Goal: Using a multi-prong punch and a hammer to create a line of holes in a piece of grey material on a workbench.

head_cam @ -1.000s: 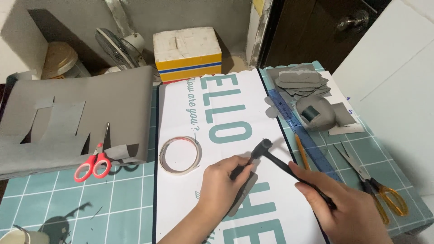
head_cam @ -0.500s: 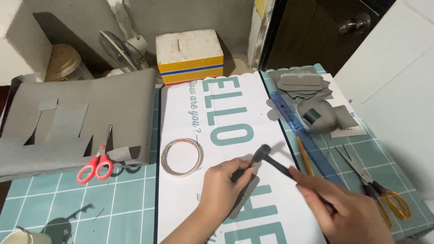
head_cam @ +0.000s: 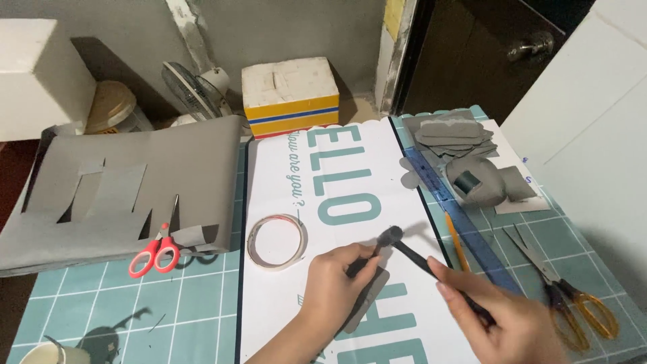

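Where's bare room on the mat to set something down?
Free: the green cutting mat below the red scissors, left of the white poster. Crowded: the right side, with blue ruler, orange-handled scissors and grey cut-outs.

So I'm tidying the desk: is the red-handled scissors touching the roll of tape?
Apart. The head view shows the red-handled scissors on the green mat beside the grey paper, with bare mat and the white sheet's edge between it and the roll of tape.

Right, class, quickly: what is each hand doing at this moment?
Left hand: closed on a thin black stick-shaped tool.
Right hand: closed on a second black stick-shaped tool.
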